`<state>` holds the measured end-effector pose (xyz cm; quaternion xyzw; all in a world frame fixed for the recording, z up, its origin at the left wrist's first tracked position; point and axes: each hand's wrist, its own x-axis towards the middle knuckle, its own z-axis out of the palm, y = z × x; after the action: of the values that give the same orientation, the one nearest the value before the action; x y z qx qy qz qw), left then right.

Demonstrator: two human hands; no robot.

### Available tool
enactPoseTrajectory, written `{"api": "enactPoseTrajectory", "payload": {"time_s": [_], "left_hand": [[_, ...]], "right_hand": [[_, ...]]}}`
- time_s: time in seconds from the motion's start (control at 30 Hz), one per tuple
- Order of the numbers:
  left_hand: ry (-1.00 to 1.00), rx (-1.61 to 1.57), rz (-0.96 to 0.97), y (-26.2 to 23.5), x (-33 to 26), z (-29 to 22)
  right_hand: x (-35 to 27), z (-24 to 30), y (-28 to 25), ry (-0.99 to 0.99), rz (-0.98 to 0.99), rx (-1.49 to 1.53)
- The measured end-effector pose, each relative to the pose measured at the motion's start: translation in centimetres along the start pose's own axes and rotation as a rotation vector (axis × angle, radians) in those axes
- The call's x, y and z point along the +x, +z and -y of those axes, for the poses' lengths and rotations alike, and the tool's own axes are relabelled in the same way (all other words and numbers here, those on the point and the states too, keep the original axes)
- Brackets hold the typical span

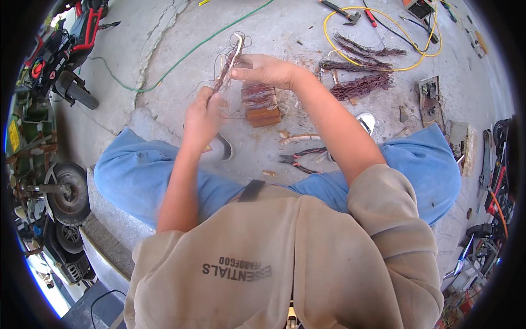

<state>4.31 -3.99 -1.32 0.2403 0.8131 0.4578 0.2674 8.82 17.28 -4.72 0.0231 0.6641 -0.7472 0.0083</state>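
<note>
A tangled bundle of thin dark reddish wire [223, 77], with pale strips at its upper end, is held up in front of me. My left hand [204, 116] is closed round its lower end, slightly blurred. My right hand [268, 71] grips it higher up, thumb on the near side and fingers partly hidden behind. Loose strands stick out around both hands. Below my right hand, a rusty brown block [263, 114] with dark red strands across its top sits on the concrete floor.
More wire bundles [361, 85] lie to the right, beside a yellow cable [327, 34], a hammer [350, 17] and a red-handled screwdriver [371, 18]. Red-and-black pliers [300, 160] lie near my feet. A green hose [205, 41] crosses the floor; a scooter wheel [76, 90] stands at left.
</note>
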Motion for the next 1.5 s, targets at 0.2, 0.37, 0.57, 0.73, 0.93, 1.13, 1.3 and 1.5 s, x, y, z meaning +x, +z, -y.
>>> {"api": "enactPoseTrajectory", "payload": {"time_s": [0.2, 0.37, 0.57, 0.73, 0.93, 1.13, 1.3, 1.5], "left_hand": [[0.118, 0.237, 0.006, 10.2, -1.4, -2.1], [0.297, 0.086, 0.045, 11.3, -3.0, -1.6], [-0.275, -0.28, -0.257, 7.4, 5.8, 12.8], [-0.443, -0.253, 0.122, 7.2, 8.6, 23.4], [-0.384, -0.219, 0.288, 9.7, 8.4, 29.0], [-0.655, -0.672, 0.268, 9.8, 7.3, 18.5], [-0.71, -0.599, 0.344, 9.3, 7.8, 17.7], [-0.72, -0.591, 0.315, 10.0, 8.0, 18.8]], "right_hand": [[-2.3, 2.3, 0.5, 0.397, -0.06, 0.146], [-5.0, -2.2, -9.9, 0.415, -0.065, -0.901], [-11.5, -11.7, -13.3, 0.623, 0.121, -1.188], [-8.5, -14.0, -8.6, 0.559, 0.236, -1.149], [-5.6, -15.9, -7.2, 0.457, 0.227, -1.133], [-3.7, -19.8, -5.0, 0.508, 0.205, -1.089], [-4.1, -17.5, -5.8, 0.421, 0.089, -0.777], [-5.5, -14.4, -10.2, 0.561, 0.24, -0.992]]}}
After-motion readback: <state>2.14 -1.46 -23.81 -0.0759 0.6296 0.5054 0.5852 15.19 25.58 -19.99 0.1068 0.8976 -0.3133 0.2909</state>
